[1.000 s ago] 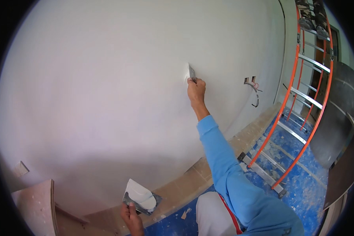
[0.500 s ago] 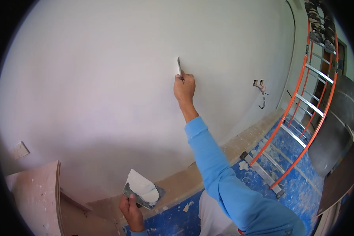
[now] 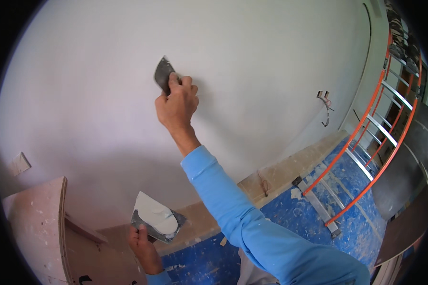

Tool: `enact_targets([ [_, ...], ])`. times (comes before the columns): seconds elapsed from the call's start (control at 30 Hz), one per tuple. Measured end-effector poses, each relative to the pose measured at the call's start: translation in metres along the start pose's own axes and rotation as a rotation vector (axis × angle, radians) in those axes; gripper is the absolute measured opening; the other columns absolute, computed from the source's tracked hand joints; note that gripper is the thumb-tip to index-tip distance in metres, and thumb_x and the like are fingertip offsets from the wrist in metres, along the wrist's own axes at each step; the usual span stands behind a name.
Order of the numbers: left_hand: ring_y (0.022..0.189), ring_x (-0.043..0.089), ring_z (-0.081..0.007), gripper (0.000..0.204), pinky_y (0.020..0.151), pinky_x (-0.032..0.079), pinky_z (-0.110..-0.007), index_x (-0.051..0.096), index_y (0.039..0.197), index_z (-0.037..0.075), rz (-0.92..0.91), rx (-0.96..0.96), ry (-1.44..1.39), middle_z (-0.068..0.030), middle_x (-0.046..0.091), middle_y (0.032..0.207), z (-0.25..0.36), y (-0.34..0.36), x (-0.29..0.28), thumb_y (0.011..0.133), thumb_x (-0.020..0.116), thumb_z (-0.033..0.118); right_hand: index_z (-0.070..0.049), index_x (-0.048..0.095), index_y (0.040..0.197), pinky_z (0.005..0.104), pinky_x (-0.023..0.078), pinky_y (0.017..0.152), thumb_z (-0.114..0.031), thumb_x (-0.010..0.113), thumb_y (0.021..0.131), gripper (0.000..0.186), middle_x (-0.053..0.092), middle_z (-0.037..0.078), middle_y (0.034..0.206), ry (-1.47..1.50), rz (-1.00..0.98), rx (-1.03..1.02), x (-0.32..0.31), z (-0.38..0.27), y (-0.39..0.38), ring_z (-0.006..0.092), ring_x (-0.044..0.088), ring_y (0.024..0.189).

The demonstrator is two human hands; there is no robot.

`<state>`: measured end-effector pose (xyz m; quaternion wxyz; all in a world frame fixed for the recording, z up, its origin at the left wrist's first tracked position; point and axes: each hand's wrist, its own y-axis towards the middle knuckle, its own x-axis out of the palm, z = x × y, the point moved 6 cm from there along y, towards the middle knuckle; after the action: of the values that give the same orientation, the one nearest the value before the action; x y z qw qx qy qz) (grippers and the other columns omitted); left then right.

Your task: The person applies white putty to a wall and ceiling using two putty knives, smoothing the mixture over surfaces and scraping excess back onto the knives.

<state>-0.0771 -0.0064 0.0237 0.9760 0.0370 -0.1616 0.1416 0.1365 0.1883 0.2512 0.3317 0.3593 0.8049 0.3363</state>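
Note:
My right hand [image 3: 177,102] is wrapped round a putty knife [image 3: 163,73], its dark blade turned flat to me in front of the white wall [image 3: 100,95]. Whether the blade's edge touches the wall I cannot tell. Down at the lower left, my left hand [image 3: 144,247] grips a flat square metal plate [image 3: 153,233], thumb on top. On that plate lies a thick, smooth mound of white putty [image 3: 156,216]. The handle under the plate is hidden.
An orange ladder [image 3: 359,156] stands at the right, with another person's boots [image 3: 404,54] on it. Loose wires [image 3: 325,107] hang from the wall. A wooden board structure [image 3: 35,223] is at lower left; blue sheeting [image 3: 290,218] covers the floor.
My right hand has swept left across the wall, and the putty knife has turned from edge-on to showing its flat blade. My left hand and the plate sit slightly further left.

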Motion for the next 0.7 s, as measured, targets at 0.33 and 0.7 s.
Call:
enact_targets([
  [0.33, 0.092, 0.067, -0.0163, 0.029, 0.074, 0.057, -0.030, 0.059, 0.122, -0.004, 0.038, -0.008, -0.142, -0.0100, 0.067, 0.106, 0.006, 0.004, -0.003, 0.099, 0.049, 0.011, 0.001, 0.057, 0.126, 0.0665, 0.029, 0.096, -0.009, 0.067, 0.067, 0.061, 0.045, 0.015, 0.120, -0.177, -0.064, -0.462, 0.023, -0.008, -0.071, 0.0349, 0.043, 0.108],
  [0.7, 0.101, 0.067, -0.0237, 0.030, 0.082, 0.057, -0.039, 0.056, 0.123, -0.002, -0.156, -0.115, -0.354, -0.0121, 0.065, 0.113, -0.016, 0.009, 0.032, 0.097, 0.047, 0.010, -0.007, 0.063, 0.119, 0.0657, 0.020, 0.109, 0.000, 0.062, 0.067, 0.052, 0.062, 0.010, 0.115, -0.177, -0.166, -0.519, -0.083, 0.132, -0.086, 0.0307, 0.054, 0.114],
])
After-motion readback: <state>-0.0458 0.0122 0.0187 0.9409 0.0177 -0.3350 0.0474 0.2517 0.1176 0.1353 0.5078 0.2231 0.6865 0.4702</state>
